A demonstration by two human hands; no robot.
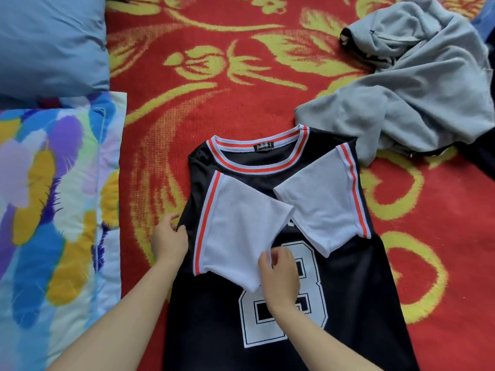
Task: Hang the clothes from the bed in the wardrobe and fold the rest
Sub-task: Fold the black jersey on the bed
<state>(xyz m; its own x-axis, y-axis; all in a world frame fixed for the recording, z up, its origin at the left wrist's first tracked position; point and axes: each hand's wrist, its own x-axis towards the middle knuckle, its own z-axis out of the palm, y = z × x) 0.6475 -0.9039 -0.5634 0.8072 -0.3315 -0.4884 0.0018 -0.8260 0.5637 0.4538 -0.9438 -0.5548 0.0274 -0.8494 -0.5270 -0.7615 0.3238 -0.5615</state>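
Black jersey (348, 277) lies flat on red blanket (241, 76), sleeves folded in. Left hand (170, 238) pinches its side edge, right hand (280, 277) pinches nearer white sleeve (241, 223). Grey sweatshirt (417, 84) crumpled just beside shoulder; pillow (51, 44), quilt (53, 210) on left.

One wide-angle camera, worn on the head, looks forward and steeply down from close above the bed's red blanket (192, 111); the black jersey (353, 285) fills the lower centre, pillows (48, 44) line the blanket's left edge, a grey garment (417, 97) its far right.
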